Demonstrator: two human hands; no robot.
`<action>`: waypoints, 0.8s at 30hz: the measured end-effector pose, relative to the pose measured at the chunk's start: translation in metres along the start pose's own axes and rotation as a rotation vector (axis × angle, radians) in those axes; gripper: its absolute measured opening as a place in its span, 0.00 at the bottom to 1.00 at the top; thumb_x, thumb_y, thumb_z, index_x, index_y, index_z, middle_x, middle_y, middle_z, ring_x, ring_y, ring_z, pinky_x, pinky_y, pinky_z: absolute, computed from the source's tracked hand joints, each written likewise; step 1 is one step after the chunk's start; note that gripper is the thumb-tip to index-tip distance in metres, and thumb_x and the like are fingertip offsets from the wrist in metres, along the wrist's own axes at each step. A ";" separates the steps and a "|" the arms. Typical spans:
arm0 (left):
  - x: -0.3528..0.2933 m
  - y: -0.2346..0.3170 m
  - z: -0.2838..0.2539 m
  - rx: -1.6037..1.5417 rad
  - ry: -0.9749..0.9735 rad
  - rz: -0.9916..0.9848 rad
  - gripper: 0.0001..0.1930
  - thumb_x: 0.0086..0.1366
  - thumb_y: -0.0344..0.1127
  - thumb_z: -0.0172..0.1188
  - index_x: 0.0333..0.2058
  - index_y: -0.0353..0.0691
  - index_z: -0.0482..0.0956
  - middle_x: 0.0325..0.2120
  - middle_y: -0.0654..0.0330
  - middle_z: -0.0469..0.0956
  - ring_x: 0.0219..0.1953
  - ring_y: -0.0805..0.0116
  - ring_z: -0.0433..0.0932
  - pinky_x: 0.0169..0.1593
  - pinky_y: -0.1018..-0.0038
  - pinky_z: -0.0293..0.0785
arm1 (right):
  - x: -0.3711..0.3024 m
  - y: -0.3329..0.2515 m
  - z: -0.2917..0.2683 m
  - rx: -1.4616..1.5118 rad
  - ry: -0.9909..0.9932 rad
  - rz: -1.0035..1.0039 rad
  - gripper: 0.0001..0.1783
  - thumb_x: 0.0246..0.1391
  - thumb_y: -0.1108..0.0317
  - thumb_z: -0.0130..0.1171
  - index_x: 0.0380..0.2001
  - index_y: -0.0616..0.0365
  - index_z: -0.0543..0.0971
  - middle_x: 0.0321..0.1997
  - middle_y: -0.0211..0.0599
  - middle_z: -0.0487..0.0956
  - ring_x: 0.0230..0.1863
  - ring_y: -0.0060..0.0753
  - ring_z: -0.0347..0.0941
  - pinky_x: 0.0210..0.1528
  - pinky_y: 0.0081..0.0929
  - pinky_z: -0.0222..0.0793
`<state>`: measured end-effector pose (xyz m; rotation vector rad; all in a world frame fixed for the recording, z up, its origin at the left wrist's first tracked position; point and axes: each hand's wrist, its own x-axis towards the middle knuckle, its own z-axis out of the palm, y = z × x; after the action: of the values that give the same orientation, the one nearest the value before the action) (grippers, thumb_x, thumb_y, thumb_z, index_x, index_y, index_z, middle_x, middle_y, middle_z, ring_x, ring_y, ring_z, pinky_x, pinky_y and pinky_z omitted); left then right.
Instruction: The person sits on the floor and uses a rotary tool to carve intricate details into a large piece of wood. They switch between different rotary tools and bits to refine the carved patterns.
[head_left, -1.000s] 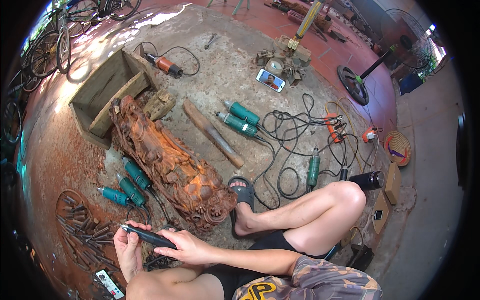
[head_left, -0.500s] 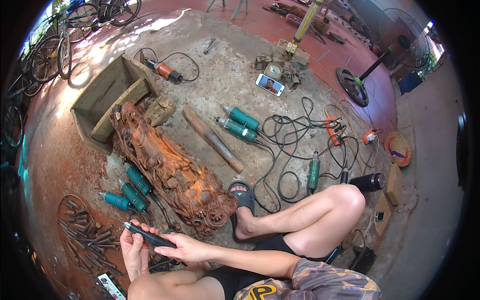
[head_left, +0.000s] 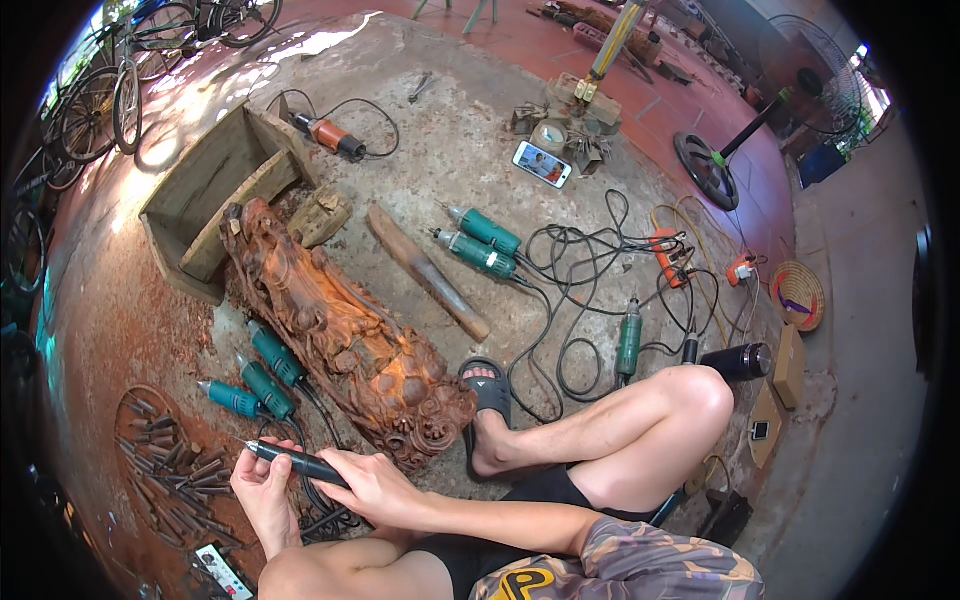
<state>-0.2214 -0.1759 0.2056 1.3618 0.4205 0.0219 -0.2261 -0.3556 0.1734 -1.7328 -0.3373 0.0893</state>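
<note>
A slim black rotary handpiece (head_left: 312, 466) with a silver nose and a thin bit lies across my two hands at the lower left. My left hand (head_left: 264, 492) is closed round its front end, thumb and fingers near the nose. Farther back, my right hand (head_left: 378, 490) wraps the body. Just beyond them rests a reddish-brown carved wood sculpture (head_left: 340, 335), its far end against a wooden support (head_left: 200, 215). Several green die grinders (head_left: 265, 388) lie on the ground left of the carving.
Many dark bits (head_left: 175, 470) fill a round holder at left. More green grinders (head_left: 475, 252) and tangled cables (head_left: 575, 265) lie right of a wooden stick (head_left: 428, 275). A phone (head_left: 541, 164), a black bottle (head_left: 737, 363) and a standing fan (head_left: 715, 165) are farther off.
A thin bit now shows at the handpiece's nose, where only the silver tip was visible before. My left hand has shifted slightly left, and my right hand has moved up along the body.
</note>
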 end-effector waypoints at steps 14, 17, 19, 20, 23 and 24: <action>0.005 -0.006 -0.005 -0.642 -0.221 -0.186 0.16 0.76 0.42 0.58 0.55 0.40 0.73 0.43 0.55 0.83 0.61 0.51 0.77 0.66 0.49 0.73 | 0.014 -0.007 -0.035 1.477 -0.581 0.625 0.30 0.73 0.71 0.51 0.75 0.59 0.62 0.63 0.44 0.78 0.45 0.26 0.83 0.38 0.20 0.76; 0.000 0.002 0.002 -0.791 -0.312 -0.308 0.17 0.74 0.44 0.61 0.55 0.42 0.72 0.47 0.51 0.84 0.69 0.44 0.70 0.70 0.43 0.67 | 0.010 -0.022 -0.031 1.064 -0.472 0.139 0.35 0.67 0.78 0.57 0.75 0.57 0.63 0.60 0.39 0.81 0.47 0.25 0.83 0.43 0.23 0.78; -0.005 0.009 0.013 -0.698 -0.426 -0.369 0.18 0.74 0.44 0.62 0.55 0.42 0.72 0.50 0.48 0.84 0.69 0.42 0.68 0.71 0.44 0.66 | 0.013 -0.030 -0.031 0.592 -0.367 0.040 0.35 0.61 0.75 0.67 0.70 0.60 0.68 0.62 0.39 0.80 0.56 0.26 0.79 0.58 0.27 0.76; -0.005 0.011 0.019 -0.579 -0.537 -0.235 0.18 0.72 0.42 0.64 0.54 0.42 0.72 0.58 0.45 0.80 0.69 0.43 0.69 0.71 0.48 0.67 | 0.013 -0.033 -0.032 0.422 -0.197 -0.031 0.31 0.61 0.72 0.69 0.66 0.61 0.72 0.60 0.38 0.81 0.57 0.27 0.79 0.57 0.28 0.76; -0.007 0.013 0.023 -0.403 -0.398 -0.418 0.16 0.72 0.36 0.65 0.54 0.43 0.75 0.48 0.63 0.79 0.55 0.66 0.77 0.60 0.62 0.75 | 0.013 -0.033 -0.030 0.417 0.031 -0.033 0.26 0.61 0.65 0.71 0.58 0.63 0.75 0.60 0.39 0.78 0.56 0.31 0.78 0.55 0.32 0.77; -0.010 0.010 0.022 -0.439 -0.431 -0.390 0.16 0.71 0.37 0.67 0.54 0.44 0.76 0.48 0.65 0.79 0.54 0.71 0.77 0.58 0.65 0.75 | 0.012 -0.030 -0.028 0.337 0.074 -0.044 0.29 0.61 0.59 0.68 0.61 0.62 0.77 0.55 0.43 0.82 0.51 0.37 0.80 0.51 0.33 0.77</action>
<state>-0.2218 -0.1970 0.2205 0.8046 0.2869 -0.4688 -0.2131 -0.3745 0.2091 -1.3908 -0.2874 0.0465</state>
